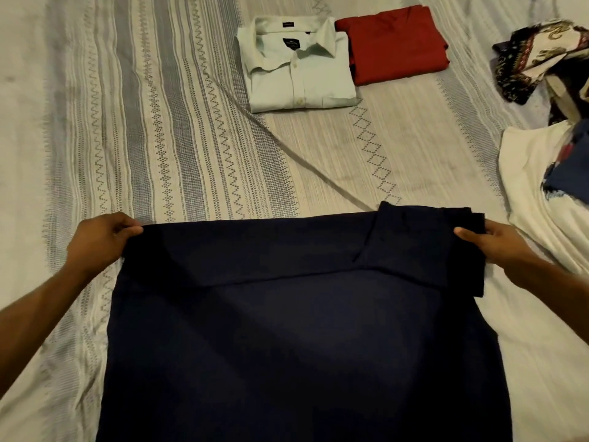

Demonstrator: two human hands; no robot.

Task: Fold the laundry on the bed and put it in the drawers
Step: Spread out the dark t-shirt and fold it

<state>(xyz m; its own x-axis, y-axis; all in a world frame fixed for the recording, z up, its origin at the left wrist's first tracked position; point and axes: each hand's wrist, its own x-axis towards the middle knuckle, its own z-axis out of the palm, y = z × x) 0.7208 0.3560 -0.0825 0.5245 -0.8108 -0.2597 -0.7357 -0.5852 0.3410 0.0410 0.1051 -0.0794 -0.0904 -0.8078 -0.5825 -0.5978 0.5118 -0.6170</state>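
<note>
Only two bare forearms and hands show, coming in from the bottom corners of the view. The left hand (102, 240) and the right hand (497, 247) carry no rings, watch, bracelet or gloves. No sleeve or cuff covers either forearm up to the picture's edge. Short, unpainted nails show on both thumbs. The rest of the person lies out of view.

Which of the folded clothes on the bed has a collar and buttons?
The pale white shirt, folded on the far side of the bed. Its collar and button row show on top. The red garment touching its right side is a plain folded square, with neither.
</note>
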